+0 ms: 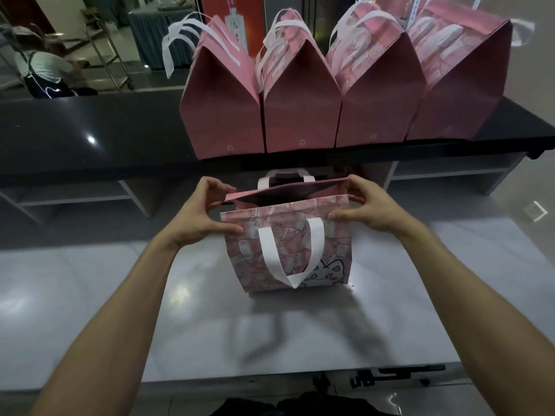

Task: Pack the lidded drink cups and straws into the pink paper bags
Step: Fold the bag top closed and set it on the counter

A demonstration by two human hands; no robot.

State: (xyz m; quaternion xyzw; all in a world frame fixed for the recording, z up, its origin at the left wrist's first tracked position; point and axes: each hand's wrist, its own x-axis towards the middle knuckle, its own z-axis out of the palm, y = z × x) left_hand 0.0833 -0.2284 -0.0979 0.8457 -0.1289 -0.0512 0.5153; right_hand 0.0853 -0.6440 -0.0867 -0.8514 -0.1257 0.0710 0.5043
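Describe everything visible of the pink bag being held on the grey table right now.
The pink paper bag stands upright on the grey table, mouth pulled open. Its near face shows a printed pattern with a cartoon cat low on the right; a white strap handle hangs down over it, another rises behind. The left hand and right hand pinch its top edges. Its contents cannot be seen.

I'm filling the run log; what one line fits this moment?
both hands, left and right, hold open pink bag | gray table | four bags on shelf

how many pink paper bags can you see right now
5. Four bags stand in a row on the black counter. One bag stands on the grey table, held open.
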